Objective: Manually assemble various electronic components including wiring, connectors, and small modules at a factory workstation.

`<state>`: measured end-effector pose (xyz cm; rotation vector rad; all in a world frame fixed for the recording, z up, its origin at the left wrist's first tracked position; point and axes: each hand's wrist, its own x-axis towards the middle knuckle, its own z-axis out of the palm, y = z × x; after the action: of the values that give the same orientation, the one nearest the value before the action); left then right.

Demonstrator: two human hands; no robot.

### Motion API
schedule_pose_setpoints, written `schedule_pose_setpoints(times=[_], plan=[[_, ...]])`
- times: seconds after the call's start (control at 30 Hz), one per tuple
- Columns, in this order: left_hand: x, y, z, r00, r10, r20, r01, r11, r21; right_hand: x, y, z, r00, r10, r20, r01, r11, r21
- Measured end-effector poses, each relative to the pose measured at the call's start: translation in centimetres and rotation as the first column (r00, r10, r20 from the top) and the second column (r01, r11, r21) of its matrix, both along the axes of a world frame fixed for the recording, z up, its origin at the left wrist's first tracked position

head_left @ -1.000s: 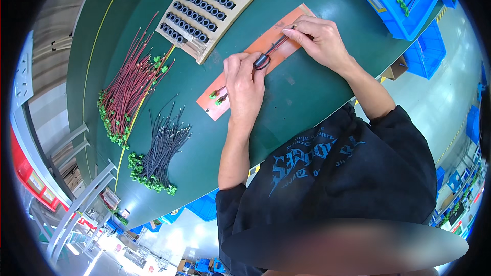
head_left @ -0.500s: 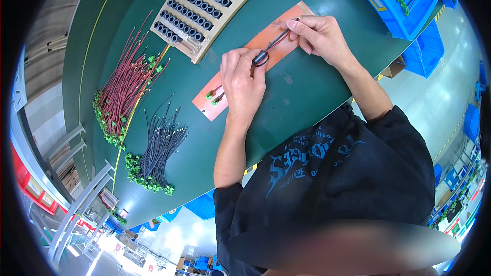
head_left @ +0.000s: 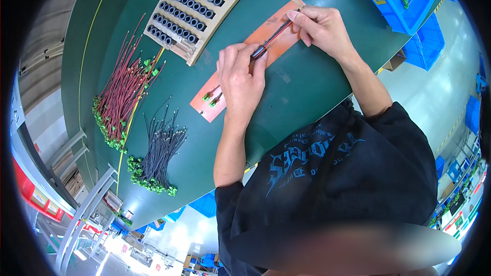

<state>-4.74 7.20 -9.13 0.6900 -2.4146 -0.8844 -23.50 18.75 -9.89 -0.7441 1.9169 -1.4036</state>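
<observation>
An orange board lies slantwise on the green table. Over it, my left hand is closed around a black ferrite ring, through which a red and a black wire run. The far ends of both wires are pinched in my right hand, near the board's upper end. Between the two hands the wires run fairly straight. Two green connectors at the wires' other ends rest on the board's lower left, past my left hand. My left palm hides part of the wires.
A wooden tray with rows of black ferrite rings stands beyond the board. To the left lie a bundle of red wires and a bundle of black wires, both with green connectors. A blue bin at upper right holds several wired rings.
The ring between my left fingers has turned, now lying more in line with the wires. My right hand has shifted slightly up, still pinching the wire ends.
</observation>
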Motion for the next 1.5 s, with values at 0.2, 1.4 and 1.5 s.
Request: schedule_pose_setpoints(times=[0.2,1.4,1.5], plan=[[0.0,-1.8,1.5,0.993,-0.108,-0.05,0.118,0.949,0.292,-0.6,0.3,-0.2,0.998,0.058,0.0,-0.058,0.998,-0.005],[-8.2,-6.2,1.7,0.827,-0.543,0.146,0.273,0.615,0.739,0.5,0.2,-0.2,0.996,-0.028,0.081,0.034,0.996,-0.083],[-8.8,-6.7,1.4,0.803,-0.574,0.159,0.259,0.577,0.774,1.0,0.2,-0.8,0.994,-0.06,-0.095,0.048,0.992,-0.119]])
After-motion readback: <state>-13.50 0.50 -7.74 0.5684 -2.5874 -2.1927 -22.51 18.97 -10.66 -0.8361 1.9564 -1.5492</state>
